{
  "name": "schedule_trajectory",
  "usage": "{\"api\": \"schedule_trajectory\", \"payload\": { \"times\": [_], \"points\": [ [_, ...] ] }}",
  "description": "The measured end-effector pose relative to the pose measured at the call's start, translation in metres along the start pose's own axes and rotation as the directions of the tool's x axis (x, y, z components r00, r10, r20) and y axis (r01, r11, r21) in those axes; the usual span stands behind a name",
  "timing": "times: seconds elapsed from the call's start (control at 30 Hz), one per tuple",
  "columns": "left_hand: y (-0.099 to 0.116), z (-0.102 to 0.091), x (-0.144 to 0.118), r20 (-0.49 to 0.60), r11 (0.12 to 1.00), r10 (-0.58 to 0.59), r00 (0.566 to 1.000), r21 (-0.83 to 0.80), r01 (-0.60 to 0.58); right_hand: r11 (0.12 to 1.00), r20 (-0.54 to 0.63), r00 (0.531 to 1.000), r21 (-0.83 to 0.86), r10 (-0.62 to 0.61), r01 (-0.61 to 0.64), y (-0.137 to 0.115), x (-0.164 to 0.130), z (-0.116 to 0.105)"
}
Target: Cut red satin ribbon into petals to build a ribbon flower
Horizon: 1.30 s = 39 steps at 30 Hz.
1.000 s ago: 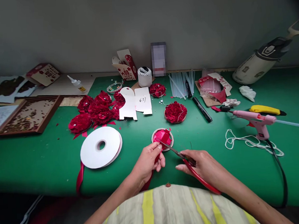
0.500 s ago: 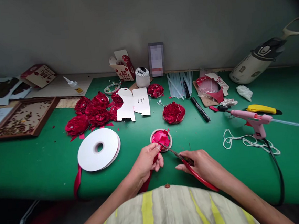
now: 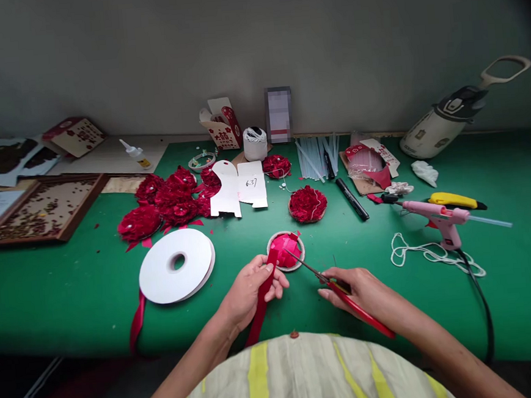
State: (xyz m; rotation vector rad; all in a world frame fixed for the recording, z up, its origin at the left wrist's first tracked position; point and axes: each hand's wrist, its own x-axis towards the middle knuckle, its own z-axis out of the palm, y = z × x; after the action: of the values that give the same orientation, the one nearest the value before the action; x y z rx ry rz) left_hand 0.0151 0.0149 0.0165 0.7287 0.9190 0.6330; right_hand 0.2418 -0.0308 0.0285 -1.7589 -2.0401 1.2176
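Observation:
In the head view my left hand (image 3: 254, 289) pinches a dark red ribbon (image 3: 261, 309), its free end up near the round ring and its length running down toward my lap. My right hand (image 3: 360, 293) grips scissors (image 3: 341, 288) with red handles. Their blades point up and left, over a round ring (image 3: 303, 254) with a pale rim, which holds pieces of bright red ribbon (image 3: 287, 250). Left of my hands lies a white ribbon spool (image 3: 159, 275), with red ribbon hanging from it over the table edge.
Red fabric flowers (image 3: 173, 200) cluster behind the spool, beside a white card (image 3: 251, 182). Another flower (image 3: 308, 204) lies beyond the ring. Rightward are a black marker (image 3: 352, 199), glue sticks (image 3: 312, 158), a pink glue gun (image 3: 436, 213), a yellow cutter (image 3: 454, 199) and a bottle (image 3: 434, 127).
My left hand has turned and moved slightly left, so the ribbon's flat length now shows. The scissor tips have come away from the ribbon to the right. The view has shifted slightly.

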Motion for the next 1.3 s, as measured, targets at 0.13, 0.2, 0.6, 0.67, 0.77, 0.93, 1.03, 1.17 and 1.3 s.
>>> {"api": "schedule_trajectory", "payload": {
  "times": [0.13,0.2,0.6,0.67,0.77,0.93,1.03,1.17,1.3],
  "points": [
    [-0.001,0.002,0.002,0.013,0.999,-0.033,0.999,-0.020,0.034,0.997,0.005,1.000,0.077,-0.021,0.021,-0.004,-0.008,-0.004],
    [-0.003,0.004,0.004,0.014,0.998,-0.061,0.998,0.008,0.061,0.992,-0.064,0.998,0.121,-0.021,0.029,-0.010,-0.006,-0.004],
    [-0.012,0.023,-0.002,0.127,0.986,-0.056,0.990,0.163,0.035,0.936,-0.392,0.915,0.281,-0.089,0.211,-0.035,0.038,0.015],
    [-0.015,0.019,-0.002,0.085,0.988,-0.054,0.995,0.151,0.041,0.942,-0.430,0.899,0.257,-0.090,0.217,-0.033,0.043,0.015],
    [-0.017,0.014,-0.001,0.038,0.991,-0.048,0.998,0.124,0.043,0.949,-0.436,0.896,0.243,-0.080,0.203,-0.030,0.049,0.015],
    [-0.016,0.011,0.002,-0.004,0.996,-0.005,1.000,0.092,0.006,0.974,-0.420,0.907,0.194,-0.023,0.114,-0.019,0.036,0.010],
    [-0.014,0.011,0.005,-0.033,0.996,0.015,0.999,0.085,-0.012,0.992,-0.299,0.952,0.125,0.061,-0.024,-0.008,0.008,0.000],
    [-0.013,0.011,0.009,-0.045,0.997,0.028,0.999,0.074,-0.024,0.995,-0.074,0.992,0.037,0.098,-0.095,-0.004,-0.024,-0.008],
    [-0.015,0.011,0.012,-0.065,0.997,0.025,0.998,0.076,-0.020,0.996,0.025,0.996,0.009,0.090,-0.090,-0.013,-0.030,-0.006]
  ]
}}
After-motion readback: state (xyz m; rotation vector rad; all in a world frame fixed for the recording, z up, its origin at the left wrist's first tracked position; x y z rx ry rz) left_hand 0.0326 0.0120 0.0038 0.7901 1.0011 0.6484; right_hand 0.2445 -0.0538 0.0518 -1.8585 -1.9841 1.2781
